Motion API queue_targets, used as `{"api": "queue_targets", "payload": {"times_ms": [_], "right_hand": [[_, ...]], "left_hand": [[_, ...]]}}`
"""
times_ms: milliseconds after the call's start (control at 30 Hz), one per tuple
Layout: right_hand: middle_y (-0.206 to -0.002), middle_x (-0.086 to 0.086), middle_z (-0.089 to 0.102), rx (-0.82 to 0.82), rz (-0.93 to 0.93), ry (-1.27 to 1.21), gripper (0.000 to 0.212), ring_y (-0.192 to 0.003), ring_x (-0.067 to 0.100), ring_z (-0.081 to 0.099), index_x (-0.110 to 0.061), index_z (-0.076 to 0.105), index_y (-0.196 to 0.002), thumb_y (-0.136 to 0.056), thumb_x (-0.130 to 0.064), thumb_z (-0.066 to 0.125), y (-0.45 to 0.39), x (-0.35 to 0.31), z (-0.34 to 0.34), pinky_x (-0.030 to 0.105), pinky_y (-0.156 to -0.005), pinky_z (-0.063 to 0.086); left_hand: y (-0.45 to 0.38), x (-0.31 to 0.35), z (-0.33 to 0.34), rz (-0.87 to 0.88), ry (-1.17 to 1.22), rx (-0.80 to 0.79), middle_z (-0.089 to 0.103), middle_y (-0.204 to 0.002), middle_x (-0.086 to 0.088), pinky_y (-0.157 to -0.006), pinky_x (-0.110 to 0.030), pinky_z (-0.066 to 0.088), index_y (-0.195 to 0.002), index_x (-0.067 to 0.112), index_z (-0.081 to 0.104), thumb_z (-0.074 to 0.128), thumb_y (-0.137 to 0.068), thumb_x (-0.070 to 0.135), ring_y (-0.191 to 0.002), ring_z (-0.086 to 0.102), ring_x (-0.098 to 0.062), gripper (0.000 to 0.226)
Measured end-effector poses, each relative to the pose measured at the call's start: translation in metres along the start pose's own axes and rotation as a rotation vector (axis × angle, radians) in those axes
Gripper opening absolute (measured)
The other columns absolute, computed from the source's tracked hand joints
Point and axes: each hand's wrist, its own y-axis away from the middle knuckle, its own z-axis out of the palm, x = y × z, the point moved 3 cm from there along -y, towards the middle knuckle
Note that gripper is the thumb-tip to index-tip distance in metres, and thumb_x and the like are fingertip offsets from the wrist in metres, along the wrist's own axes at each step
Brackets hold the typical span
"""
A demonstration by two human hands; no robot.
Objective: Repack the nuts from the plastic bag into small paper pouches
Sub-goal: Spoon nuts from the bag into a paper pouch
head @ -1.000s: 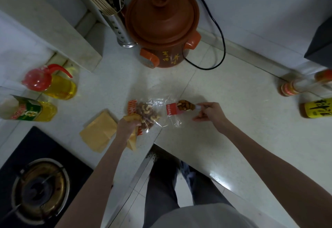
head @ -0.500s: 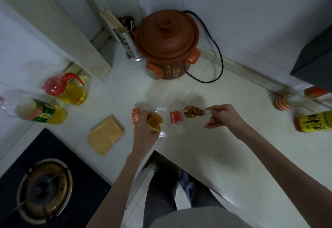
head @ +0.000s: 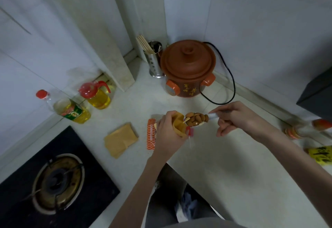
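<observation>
Above the middle of the pale counter (head: 224,155), we see a small paper pouch (head: 178,126) held with its mouth turned toward a spoonful of nuts (head: 196,119). Our left hand (head: 166,134) grips the pouch, fingers curled round its side. Our right hand (head: 240,118) pinches the handle of the spoon (head: 212,116), whose heaped bowl sits right at the pouch's opening, touching or nearly touching its edge; we cannot tell which. The nuts look like almonds, piled on the spoon.

Beneath the left hand lies the plastic bag (head: 151,134), of which we see mainly an orange patterned strip and a small red patch by the pouch. Just left of it, a stack of flat paper pouches (head: 120,139) rests on the counter.

Farther back, in the corner, stands a brown clay cooker (head: 187,67) with its lid on and a black cord (head: 231,82) looping to its right. Beside it on the left is a metal utensil holder (head: 154,60) with chopsticks. Two oil bottles (head: 71,110) stand along the left wall. A gas burner (head: 57,181) occupies the lower left, and sauce bottles (head: 305,128) lie at the far right edge.
</observation>
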Motion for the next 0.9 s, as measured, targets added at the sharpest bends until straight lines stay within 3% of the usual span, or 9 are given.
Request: {"api": "queue_targets", "payload": {"times_ms": [167, 367, 467, 567, 767, 900], "right_hand": [[-0.054, 0.014, 0.058, -0.012, 0.011, 0.087, 0.023, -0.059, 0.037, 0.069, 0.0, 0.065, -0.101, -0.095, -0.001, 0.042, 0.003, -0.019, 0.007, 0.025, -0.047, 0.052], [-0.044, 0.007, 0.059, -0.01, -0.026, 0.286, 0.026, -0.048, 0.03, 0.067, -0.009, 0.066, -0.09, -0.09, 0.001, 0.042, 0.008, -0.044, 0.016, 0.022, -0.041, 0.05], [-0.042, 0.006, 0.059, -0.008, -0.062, 0.416, 0.03, -0.041, 0.024, 0.065, -0.009, 0.064, -0.086, -0.084, 0.004, 0.038, 0.009, -0.056, 0.019, 0.016, -0.037, 0.043], [-0.042, 0.007, 0.058, -0.001, -0.121, 0.534, 0.031, -0.04, 0.024, 0.064, -0.002, 0.066, -0.084, -0.077, 0.001, 0.036, 0.012, -0.066, 0.024, 0.015, -0.036, 0.041], [-0.047, 0.014, 0.062, 0.035, -0.227, 0.66, 0.034, -0.037, 0.021, 0.061, 0.009, 0.067, -0.082, -0.074, -0.003, 0.036, 0.014, -0.081, 0.025, 0.016, -0.036, 0.043], [-0.045, 0.015, 0.061, 0.053, -0.264, 0.69, 0.033, -0.038, 0.022, 0.06, 0.01, 0.066, -0.082, -0.074, -0.005, 0.037, 0.015, -0.082, 0.025, 0.018, -0.035, 0.043]], "left_hand": [[0.004, 0.007, -0.008, 0.018, -0.035, 0.062, 0.041, -0.093, 0.026, -0.078, -0.009, 0.031, -0.112, 0.028, 0.048, 0.06, -0.053, 0.062, -0.092, 0.038, 0.0, 0.068], [0.007, 0.008, -0.013, 0.054, -0.039, 0.126, 0.041, -0.092, 0.031, -0.082, -0.01, 0.028, -0.113, 0.025, 0.048, 0.078, -0.059, 0.041, -0.095, 0.034, 0.022, 0.064], [0.006, 0.007, -0.013, 0.032, -0.035, 0.107, 0.042, -0.097, 0.024, -0.083, -0.007, 0.027, -0.117, 0.026, 0.047, 0.084, -0.059, 0.034, -0.091, 0.036, 0.009, 0.068], [0.006, 0.01, -0.011, 0.022, -0.042, 0.098, 0.047, -0.102, 0.018, -0.083, -0.008, 0.028, -0.117, 0.026, 0.047, 0.083, -0.061, 0.034, -0.098, 0.044, -0.004, 0.067], [0.006, 0.013, -0.009, 0.0, -0.04, 0.103, 0.058, -0.105, 0.013, -0.084, 0.001, 0.025, -0.115, 0.028, 0.047, 0.081, -0.066, 0.033, -0.1, 0.049, -0.006, 0.061], [0.007, 0.011, -0.011, -0.019, 0.014, 0.139, 0.054, -0.101, 0.011, -0.074, -0.007, 0.034, -0.113, 0.027, 0.05, 0.082, -0.064, 0.035, -0.094, 0.047, -0.006, 0.059]]}}
